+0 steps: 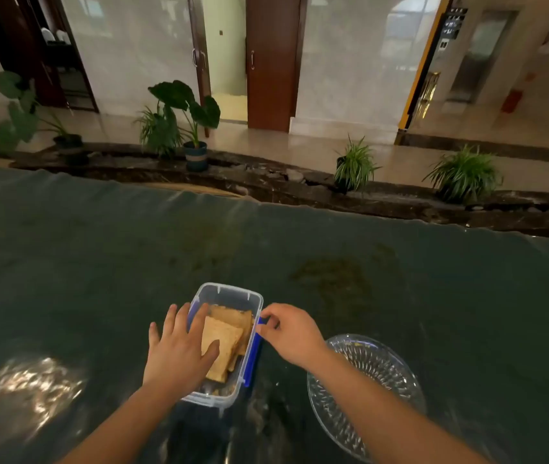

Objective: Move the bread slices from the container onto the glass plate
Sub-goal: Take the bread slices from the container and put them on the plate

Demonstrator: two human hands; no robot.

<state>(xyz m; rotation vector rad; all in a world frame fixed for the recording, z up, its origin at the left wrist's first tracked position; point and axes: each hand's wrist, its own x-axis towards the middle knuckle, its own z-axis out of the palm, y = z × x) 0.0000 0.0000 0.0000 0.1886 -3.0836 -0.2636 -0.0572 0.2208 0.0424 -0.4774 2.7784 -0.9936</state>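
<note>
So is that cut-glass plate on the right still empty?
Empty. The clear cut-glass plate shows only its pattern; the toasted bread slices all lie in the clear plastic container.

Both your hands are at the container, bread not yet out.

Your left hand (179, 349) reaches into the clear plastic container (229, 294), fingers spread, thumb pressing on the top bread slice (223, 336), with more slices stacked under it. Your right hand (291, 333) pinches the blue clip (255, 354) on the container's right wall, steadying it. The glass plate (367, 366) sits just beside and below your right wrist, bare, partly hidden by that forearm. Everything rests on the dark green table cover (300, 236), which stretches away beyond your fingertips.
</note>
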